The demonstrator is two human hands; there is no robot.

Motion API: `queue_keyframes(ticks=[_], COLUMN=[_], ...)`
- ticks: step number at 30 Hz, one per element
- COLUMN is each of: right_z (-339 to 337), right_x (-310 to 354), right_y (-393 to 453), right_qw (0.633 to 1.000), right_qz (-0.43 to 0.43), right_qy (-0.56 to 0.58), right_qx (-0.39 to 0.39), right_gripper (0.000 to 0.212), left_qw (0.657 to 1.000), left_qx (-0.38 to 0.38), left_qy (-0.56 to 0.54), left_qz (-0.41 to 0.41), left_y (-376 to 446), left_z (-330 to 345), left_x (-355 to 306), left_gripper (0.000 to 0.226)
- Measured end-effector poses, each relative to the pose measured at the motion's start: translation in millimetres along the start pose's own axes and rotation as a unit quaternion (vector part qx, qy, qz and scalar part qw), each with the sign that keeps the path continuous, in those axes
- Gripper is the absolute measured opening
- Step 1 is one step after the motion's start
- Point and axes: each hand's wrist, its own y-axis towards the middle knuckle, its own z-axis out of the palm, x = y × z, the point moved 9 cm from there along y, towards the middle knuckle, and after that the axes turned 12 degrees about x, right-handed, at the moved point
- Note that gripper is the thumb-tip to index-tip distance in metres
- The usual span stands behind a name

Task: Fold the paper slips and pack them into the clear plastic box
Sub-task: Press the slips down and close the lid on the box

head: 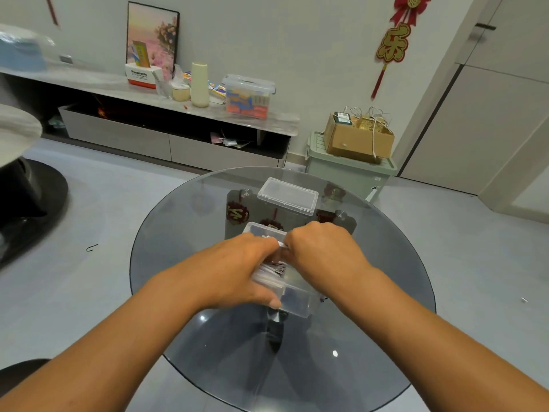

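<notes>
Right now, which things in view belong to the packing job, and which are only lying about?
Job: clear box, paper slips, lid, left hand, right hand, both over the box on the glass table.

Lying about: cardboard box, green bin, shelf tub, vase.

The clear plastic box point(297, 295) is sitting open on the counter point(184, 263), white paper slips point(271, 269) lying packed inside it; its clear lid point(287, 196) is lying just beyond it

Round table point(184, 292): smoked glass, glossy, reflective. Box point(300, 301) and separate lid point(287, 195): clear smooth plastic. Slips point(274, 267): white paper. Carton point(356, 141): matt brown cardboard.
</notes>
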Motion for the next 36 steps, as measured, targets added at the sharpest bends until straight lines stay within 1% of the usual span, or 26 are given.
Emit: queue_keyframes(ticks=[3,5,9,10,11,13,15,17,22,24,26,28,29,31,32,33,34,36], right_z=[4.8,8.6,34.1,38.9,40.9,38.3,35.3,33.4,35.9,35.0,26.3,19.6,15.6,19.6,27.2,35.0,42.9,48.3], right_x=[15.6,18.2,11.0,8.1,4.7,-4.0,-11.4,-13.8,-10.6,-13.2,-19.3,-27.1,-27.6,-23.4,-19.2,-17.4,-19.4,-19.0], right_y=[5.0,9.2,18.2,19.3,20.4,22.9,25.0,28.4,34.5,28.2,19.6,13.2,9.4,3.0,2.9,1.6,1.7,6.5], right_qw=[0.998,0.997,0.979,0.974,0.971,0.973,0.974,0.969,0.953,0.946,0.943,0.929,0.924,0.901,0.899,0.884,0.852,0.815], right_qz=[-0.015,-0.018,-0.021,-0.016,-0.008,0.017,0.055,0.081,0.089,0.095,0.119,0.144,0.143,0.153,0.146,0.15,0.177,0.183], right_qy=[-0.025,-0.015,0.091,0.113,0.135,0.163,0.175,0.196,0.258,0.278,0.281,0.31,0.319,0.348,0.336,0.359,0.419,0.491], right_qx=[0.053,0.074,0.182,0.197,0.197,0.161,0.136,0.129,0.133,0.135,0.136,0.142,0.154,0.208,0.24,0.259,0.26,0.246], right_gripper=[0.017,0.017,0.017,0.018,0.021,0.022,0.019,0.017,0.018,0.019,0.019,0.021,0.022,0.021,0.019,0.018,0.021,0.026], left_qw=[0.997,0.995,0.987,0.983,0.979,0.972,0.968,0.966,0.962,0.958,0.949,0.931,0.917,0.867,0.836,0.813,0.801,0.787], left_qx=[-0.011,-0.024,-0.073,-0.087,-0.107,-0.141,-0.152,-0.141,-0.118,-0.133,-0.171,-0.198,-0.193,-0.152,-0.128,-0.111,-0.102,-0.096], left_qy=[-0.07,-0.094,-0.14,-0.156,-0.171,-0.185,-0.199,-0.216,-0.247,-0.253,-0.265,-0.305,-0.349,-0.473,-0.531,-0.569,-0.586,-0.603], left_qz=[0.028,0.032,0.043,0.042,0.042,0.036,0.027,0.022,0.011,0.008,0.005,-0.017,-0.032,-0.049,-0.05,-0.054,-0.063,-0.087], left_y=[-7.0,-10.5,-18.3,-19.9,-21.5,-21.5,-17.8,-12.2,-5.4,-4.5,-1.5,3.8,7.2,14.0,17.2,19.6,21.3,23.3], left_z=[-4.9,-6.1,-10.7,-12.9,-16.4,-22.9,-24.7,-22.6,-17.3,-18.1,-20.8,-19.2,-15.0,-0.4,7.1,12.6,15.8,18.4], left_x=[-2.7,0.0,6.4,9.8,14.1,22.5,28.0,30.5,36.3,35.1,34.6,40.7,44.0,46.7,44.6,42.5,42.3,44.0], left_gripper=[0.046,0.042,0.023,0.019,0.016,0.013,0.022,0.031,0.049,0.056,0.059,0.064,0.068,0.077,0.08,0.084,0.088,0.094])
